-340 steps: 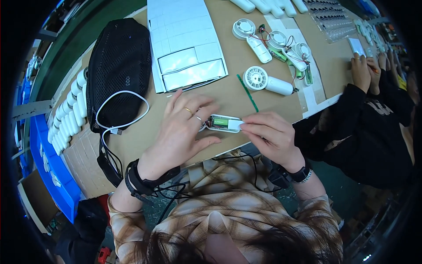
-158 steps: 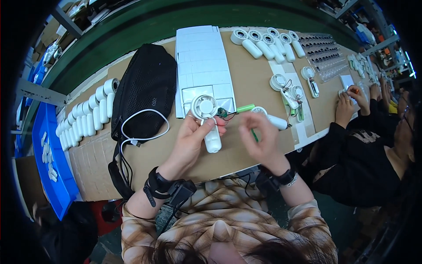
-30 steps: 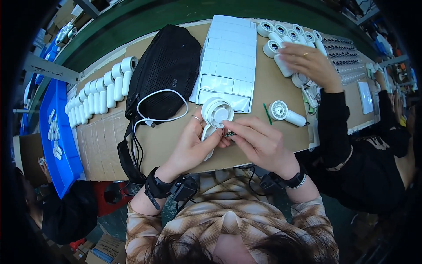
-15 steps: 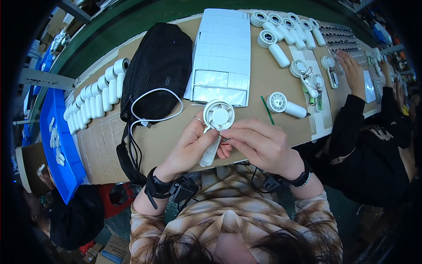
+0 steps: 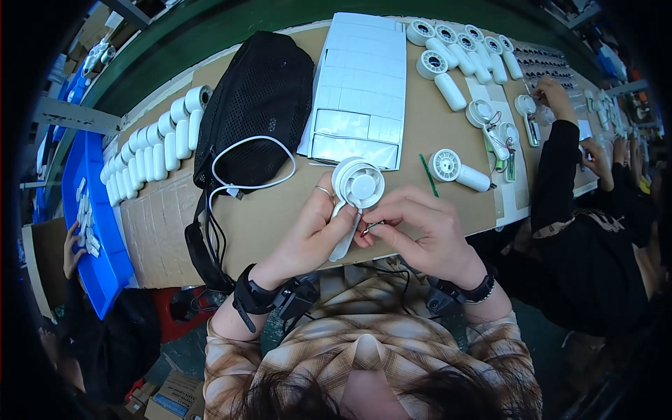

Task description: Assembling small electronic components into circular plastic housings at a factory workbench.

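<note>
My left hand [image 5: 312, 227] grips a small white handheld fan [image 5: 363, 186] by its handle, the round head tilted up and its blades showing. The handle looks like an opened half shell. Close against it, my right hand [image 5: 428, 227] pinches a small dark part [image 5: 373, 226], perhaps a little circuit board, between thumb and fingers. Most of that part is hidden by the fingers. Right of my hands, another white fan [image 5: 458, 170] lies on the brown cardboard-covered table [image 5: 413, 199], beside a thin green strip [image 5: 428, 175].
Behind my hands are a black mesh bag [image 5: 255, 105] with a white cable [image 5: 276, 143] and a stack of white boxes [image 5: 358, 77]. White fans [image 5: 449, 91] stand back right, more bodies [image 5: 159, 143] left. A blue tray [image 5: 115, 266] and co-workers' hands [image 5: 558, 98] flank the table.
The fan's head has shifted slightly right and turned in my left hand. My right hand now shows a dark part at its fingertips. At left, another person's hand has reached to the blue tray.
</note>
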Demonstrator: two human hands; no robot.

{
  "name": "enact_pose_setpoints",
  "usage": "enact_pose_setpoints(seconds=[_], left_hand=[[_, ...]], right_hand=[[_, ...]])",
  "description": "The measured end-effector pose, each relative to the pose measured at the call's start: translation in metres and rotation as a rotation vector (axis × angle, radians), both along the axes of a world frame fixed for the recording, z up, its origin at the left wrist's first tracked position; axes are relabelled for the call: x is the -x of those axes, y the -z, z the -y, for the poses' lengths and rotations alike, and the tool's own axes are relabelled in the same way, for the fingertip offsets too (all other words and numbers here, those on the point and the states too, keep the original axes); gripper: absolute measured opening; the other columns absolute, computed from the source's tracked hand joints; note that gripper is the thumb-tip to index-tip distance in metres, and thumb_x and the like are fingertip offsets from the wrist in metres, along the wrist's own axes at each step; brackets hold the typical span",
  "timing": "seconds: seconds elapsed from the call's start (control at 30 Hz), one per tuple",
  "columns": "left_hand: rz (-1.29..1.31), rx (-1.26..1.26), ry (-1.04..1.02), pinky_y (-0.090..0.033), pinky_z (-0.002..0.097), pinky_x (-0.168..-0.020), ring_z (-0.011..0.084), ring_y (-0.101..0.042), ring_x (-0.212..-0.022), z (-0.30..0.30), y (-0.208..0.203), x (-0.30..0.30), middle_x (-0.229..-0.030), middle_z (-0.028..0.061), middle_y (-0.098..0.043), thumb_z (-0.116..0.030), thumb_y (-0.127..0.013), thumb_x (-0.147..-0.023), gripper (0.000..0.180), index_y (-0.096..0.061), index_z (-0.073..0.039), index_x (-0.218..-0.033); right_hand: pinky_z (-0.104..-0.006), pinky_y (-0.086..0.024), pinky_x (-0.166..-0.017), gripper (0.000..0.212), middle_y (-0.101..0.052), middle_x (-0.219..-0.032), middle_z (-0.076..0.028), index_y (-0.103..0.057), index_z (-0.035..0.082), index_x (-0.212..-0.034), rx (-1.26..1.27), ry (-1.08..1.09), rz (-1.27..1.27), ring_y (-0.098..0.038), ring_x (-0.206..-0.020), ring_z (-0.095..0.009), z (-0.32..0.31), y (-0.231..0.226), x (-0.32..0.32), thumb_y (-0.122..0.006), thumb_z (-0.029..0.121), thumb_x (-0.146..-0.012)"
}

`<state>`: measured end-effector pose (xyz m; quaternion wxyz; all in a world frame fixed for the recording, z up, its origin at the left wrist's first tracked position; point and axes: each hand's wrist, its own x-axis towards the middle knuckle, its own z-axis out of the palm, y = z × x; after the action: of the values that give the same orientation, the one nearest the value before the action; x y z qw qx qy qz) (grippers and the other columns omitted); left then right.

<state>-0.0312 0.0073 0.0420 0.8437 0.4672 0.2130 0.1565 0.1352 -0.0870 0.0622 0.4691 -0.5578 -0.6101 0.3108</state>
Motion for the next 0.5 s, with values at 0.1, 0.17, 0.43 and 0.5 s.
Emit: enact_pose_setpoints(seconds=[0.1,0.17,0.43,0.5], left_hand=[[-0.038,-0.114,-0.037,-0.050,0.0251,-0.071,0.0123,-0.058,-0.079,-0.002,0.005,0.000,-0.095,0.0087,-0.054,-0.005,-0.035,-0.098,0.039,-0.023,-0.003,-0.135],[-0.026,-0.135,-0.044,-0.050,0.0250,-0.071,0.0120,-0.057,-0.079,-0.004,0.006,0.001,-0.095,0.0082,-0.053,-0.005,-0.035,-0.098,0.038,-0.024,-0.003,-0.134],[0.004,-0.233,-0.099,-0.045,0.0245,-0.078,0.0102,-0.052,-0.089,0.001,0.006,-0.004,-0.099,0.0058,-0.052,-0.005,-0.037,-0.098,0.035,-0.029,-0.002,-0.132],[-0.006,-0.321,-0.173,-0.043,0.0245,-0.082,0.0098,-0.051,-0.093,0.006,0.006,-0.008,-0.103,0.0058,-0.051,-0.004,-0.037,-0.097,0.035,-0.031,-0.001,-0.131]], right_hand=[[-0.0265,-0.052,-0.063,0.018,-0.062,-0.087,-0.011,-0.069,0.002,-0.093,-0.065,0.082,0.122,-0.064,-0.072,-0.017,0.001,-0.004,0.001,-0.068,-0.004,-0.076],[-0.0265,-0.052,-0.062,0.017,-0.062,-0.086,-0.010,-0.069,0.002,-0.092,-0.103,0.124,0.185,-0.064,-0.072,-0.017,0.003,-0.006,0.002,-0.068,-0.004,-0.076],[-0.0260,-0.050,-0.060,0.018,-0.062,-0.086,-0.009,-0.069,0.003,-0.091,-0.139,-0.013,0.181,-0.063,-0.070,-0.017,0.000,0.004,0.010,-0.071,-0.003,-0.073],[-0.0262,-0.050,-0.060,0.019,-0.062,-0.086,-0.009,-0.069,0.003,-0.090,-0.091,0.075,0.096,-0.062,-0.070,-0.018,-0.002,0.008,0.010,-0.072,-0.002,-0.072]])
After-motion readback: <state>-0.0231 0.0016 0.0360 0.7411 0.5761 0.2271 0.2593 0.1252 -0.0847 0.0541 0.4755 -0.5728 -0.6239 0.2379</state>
